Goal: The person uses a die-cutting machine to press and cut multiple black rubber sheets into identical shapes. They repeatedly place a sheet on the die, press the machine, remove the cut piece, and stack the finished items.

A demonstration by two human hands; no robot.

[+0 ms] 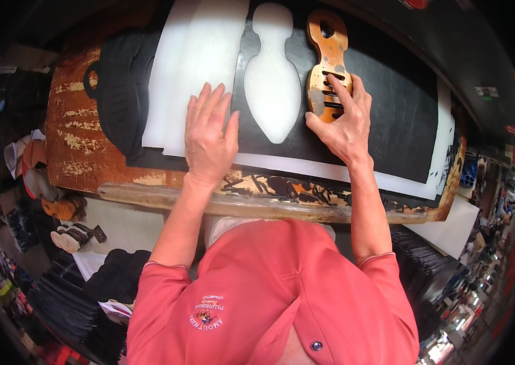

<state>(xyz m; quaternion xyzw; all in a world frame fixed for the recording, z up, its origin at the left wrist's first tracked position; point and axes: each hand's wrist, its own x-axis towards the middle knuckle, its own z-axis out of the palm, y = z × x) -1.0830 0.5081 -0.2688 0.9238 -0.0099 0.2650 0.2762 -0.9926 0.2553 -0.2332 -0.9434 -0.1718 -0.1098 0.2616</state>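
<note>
My left hand point(210, 131) lies flat with fingers outstretched on a white sheet point(193, 67), near its right edge. My right hand point(349, 121) grips an orange-brown cutting die point(330, 58), thumb at its lower left edge and fingers over its slots and right side. The die has a narrow waist and an oval hole at its far end. It rests on a black sheet point(385, 103). Between my hands, a cut-out point(273, 91) in the black sheet shows white, with a rounded head, a narrow neck and a pointed near end.
Black slotted cut pieces point(120, 100) lie at the left on the worn wooden table point(72, 146). Black scraps point(294, 190) litter the near side, behind a wooden front rail point(239, 205). More dies point(66, 207) hang or stand below left. A dark machine part point(483, 67) overhangs the right.
</note>
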